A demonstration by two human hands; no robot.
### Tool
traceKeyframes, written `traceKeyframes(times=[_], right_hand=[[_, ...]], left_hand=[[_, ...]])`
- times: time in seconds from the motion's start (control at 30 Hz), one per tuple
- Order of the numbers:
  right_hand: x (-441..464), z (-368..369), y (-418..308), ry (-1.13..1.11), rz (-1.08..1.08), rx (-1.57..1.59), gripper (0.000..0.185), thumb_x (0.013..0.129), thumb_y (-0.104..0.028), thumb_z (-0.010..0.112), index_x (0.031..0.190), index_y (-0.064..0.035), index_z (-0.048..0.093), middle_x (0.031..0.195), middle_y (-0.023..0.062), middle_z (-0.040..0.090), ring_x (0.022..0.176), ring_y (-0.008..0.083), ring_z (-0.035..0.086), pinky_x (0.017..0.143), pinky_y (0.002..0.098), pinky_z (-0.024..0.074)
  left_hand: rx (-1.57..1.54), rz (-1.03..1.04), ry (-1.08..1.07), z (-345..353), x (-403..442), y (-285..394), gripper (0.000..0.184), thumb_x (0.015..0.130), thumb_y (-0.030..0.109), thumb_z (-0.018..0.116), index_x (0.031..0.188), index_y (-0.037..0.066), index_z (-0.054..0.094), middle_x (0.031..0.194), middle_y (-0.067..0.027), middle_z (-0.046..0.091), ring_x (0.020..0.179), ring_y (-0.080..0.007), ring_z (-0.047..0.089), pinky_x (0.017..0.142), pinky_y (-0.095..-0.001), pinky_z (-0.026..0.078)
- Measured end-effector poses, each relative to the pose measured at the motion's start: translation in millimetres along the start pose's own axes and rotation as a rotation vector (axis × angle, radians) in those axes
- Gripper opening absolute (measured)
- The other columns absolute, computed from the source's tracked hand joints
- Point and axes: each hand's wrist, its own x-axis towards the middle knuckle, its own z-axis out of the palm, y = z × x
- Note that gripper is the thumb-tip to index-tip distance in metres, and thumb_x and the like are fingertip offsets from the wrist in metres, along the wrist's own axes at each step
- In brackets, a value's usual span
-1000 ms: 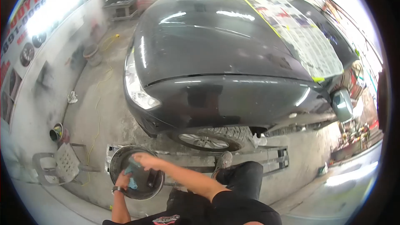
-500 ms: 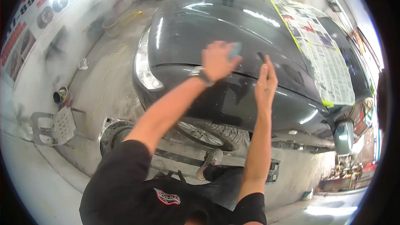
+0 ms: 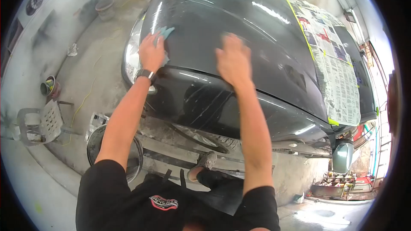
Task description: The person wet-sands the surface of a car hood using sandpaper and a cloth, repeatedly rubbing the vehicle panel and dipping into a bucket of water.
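My left hand (image 3: 153, 52), with a watch on its wrist, is closed on a light blue cloth (image 3: 165, 33) at the front corner of the dark car hood (image 3: 201, 30), beside the headlight (image 3: 133, 51). Part of the cloth sticks out past the fingers. Over the hood, to the right, is my right hand (image 3: 233, 59), its fingers stretched out and the thumb apart. Motion smears its fingertips, and I cannot tell whether it touches the paint. The dark fender (image 3: 205, 107) lies below the hood seam.
Newspaper (image 3: 338, 72) edged with yellow tape covers the windshield area. A side mirror (image 3: 342, 156) juts out at lower right. On the left are a grey plastic chair (image 3: 50, 122), a round dark tub (image 3: 136, 154) and a bucket (image 3: 105, 9). A yellow cord (image 3: 87, 96) crosses the floor.
My left hand has moved left with the blue cloth, from mid-hood to the corner by the headlight. The right hand has also moved left, over the hood. The view has shifted.
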Motion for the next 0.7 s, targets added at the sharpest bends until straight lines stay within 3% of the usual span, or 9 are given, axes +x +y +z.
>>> traceKeyframes(times=[0.07,0.17,0.27,0.37,0.5,0.6,0.7], right_hand=[[41.6,40.2,-36.0,-0.016,-0.100,-0.095,0.059,0.109,-0.039,0.044,0.156,-0.0036,0.043,0.164,0.0194,0.041,0.153,0.0341,0.038,0.124,0.0547,0.0294],[33.9,40.6,-12.3,-0.071,-0.277,-0.004,0.060,0.111,-0.041,0.040,0.158,-0.0042,0.041,0.167,0.0150,0.040,0.154,0.0312,0.038,0.126,0.0540,0.0282],[-41.5,-39.0,61.6,-0.061,-0.005,0.011,0.056,0.108,-0.035,0.050,0.156,-0.0073,0.044,0.164,0.0157,0.044,0.150,0.0351,0.043,0.122,0.0576,0.0315],[-111.2,-46.8,135.1,0.031,0.232,-0.145,0.054,0.107,-0.029,0.051,0.155,-0.0067,0.045,0.162,0.0172,0.046,0.150,0.0359,0.043,0.117,0.0624,0.0336],[-14.3,-16.7,12.6,-0.022,0.063,-0.055,0.053,0.107,-0.034,0.051,0.149,-0.0025,0.047,0.158,0.0221,0.046,0.148,0.0399,0.042,0.118,0.0598,0.0327],[42.5,57.6,-69.6,0.164,-0.062,-0.051,0.058,0.107,-0.041,0.049,0.149,0.0001,0.047,0.159,0.0212,0.045,0.149,0.0391,0.041,0.121,0.0605,0.0308],[4.4,8.1,-14.7,-0.016,-0.053,0.003,0.055,0.108,-0.038,0.048,0.149,-0.0018,0.049,0.161,0.0209,0.044,0.151,0.0374,0.040,0.122,0.0583,0.0310]], left_hand=[[0.013,-0.029,0.072,3.8,-2.6,-1.2,0.036,0.101,0.030,0.066,0.129,0.009,0.074,0.134,-0.0260,0.068,0.129,-0.0402,0.062,0.112,-0.0447,0.045],[-0.155,-0.078,0.114,-8.3,-18.3,14.7,0.042,0.100,0.035,0.066,0.131,0.007,0.071,0.137,-0.0222,0.065,0.136,-0.0381,0.055,0.116,-0.0493,0.038],[-0.149,-0.059,0.210,-12.8,-39.6,24.7,0.047,0.097,0.034,0.072,0.132,0.004,0.068,0.133,-0.0208,0.067,0.133,-0.0387,0.056,0.115,-0.0494,0.038],[-0.205,-0.026,0.278,-11.9,-42.6,29.5,0.047,0.093,0.031,0.076,0.131,0.005,0.068,0.131,-0.0184,0.067,0.127,-0.0376,0.058,0.111,-0.0485,0.041],[-0.230,0.003,0.287,-12.2,-44.0,26.3,0.043,0.092,0.028,0.077,0.127,0.004,0.069,0.130,-0.0170,0.068,0.124,-0.0366,0.060,0.107,-0.0483,0.044],[-0.175,-0.046,0.266,-16.0,-44.5,29.9,0.042,0.092,0.027,0.077,0.126,0.004,0.068,0.128,-0.0173,0.068,0.122,-0.0370,0.060,0.106,-0.0485,0.044],[-0.149,-0.046,0.287,-14.9,-44.9,29.7,0.043,0.093,0.027,0.076,0.127,0.004,0.068,0.127,-0.0175,0.068,0.122,-0.0370,0.060,0.105,-0.0489,0.045]])
